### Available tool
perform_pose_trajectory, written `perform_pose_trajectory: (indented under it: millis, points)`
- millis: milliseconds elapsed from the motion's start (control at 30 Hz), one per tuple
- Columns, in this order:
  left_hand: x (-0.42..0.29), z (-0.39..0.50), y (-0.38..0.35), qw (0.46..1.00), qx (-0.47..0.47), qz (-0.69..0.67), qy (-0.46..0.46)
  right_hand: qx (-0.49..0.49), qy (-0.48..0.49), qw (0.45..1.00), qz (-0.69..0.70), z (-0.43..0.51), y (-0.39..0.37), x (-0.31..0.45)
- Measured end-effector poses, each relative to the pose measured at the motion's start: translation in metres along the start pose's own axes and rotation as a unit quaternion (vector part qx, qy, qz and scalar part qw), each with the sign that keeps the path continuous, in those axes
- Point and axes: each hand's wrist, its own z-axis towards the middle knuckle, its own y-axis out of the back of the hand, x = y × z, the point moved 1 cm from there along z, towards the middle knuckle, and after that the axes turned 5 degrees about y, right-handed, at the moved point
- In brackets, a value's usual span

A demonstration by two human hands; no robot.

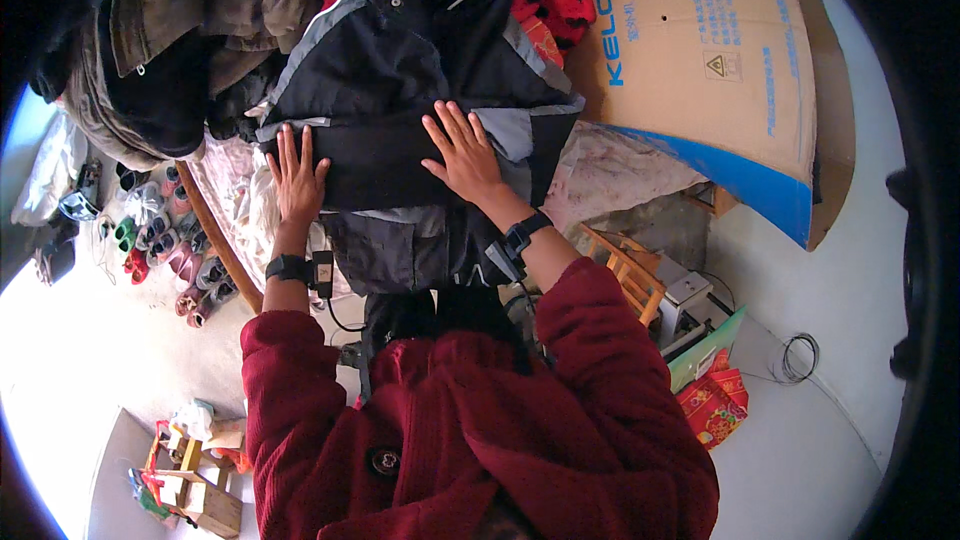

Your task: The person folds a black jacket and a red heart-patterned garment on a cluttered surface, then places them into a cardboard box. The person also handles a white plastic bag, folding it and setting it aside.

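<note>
A black jacket with grey panels and white cords [382, 67] lies spread before me, one black section lying flat across it. My left hand [297, 176] rests palm down on the left part of that section, its fingers apart. Flat on the right part lies my right hand [465, 157], fingers spread, close to a grey panel. Neither hand grips the cloth. The lower part of the jacket hangs towards my legs. Both wrists wear black straps with small devices and cables.
Brown and dark coats [150, 52] are heaped at the upper left. A large cardboard box [697, 52] stands at the upper right, above a wooden chair [626, 274]. Patterned cloth [600, 169] shows beside the jacket. Several shoes [169, 240] stand on the floor at left.
</note>
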Motion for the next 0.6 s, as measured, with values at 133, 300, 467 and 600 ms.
perform_pose_trajectory:
  millis: [133,300,467,600]
  points:
    - [0.005,0.005,-0.003,1.0,0.01,-0.008,0.006,-0.001,-0.011,1.0,-0.017,-0.001,0.0,-0.014]
    - [0.008,0.008,-0.008,1.0,0.014,-0.015,0.024,-0.017,-0.022,1.0,-0.009,0.0,0.0,-0.028]
    - [0.013,0.01,-0.013,0.999,0.008,-0.021,0.039,0.009,-0.033,0.999,-0.02,-0.002,0.0,-0.035]
    - [0.017,0.01,-0.017,0.999,-0.002,-0.017,0.04,-0.006,-0.034,0.998,-0.043,-0.006,-0.002,-0.036]
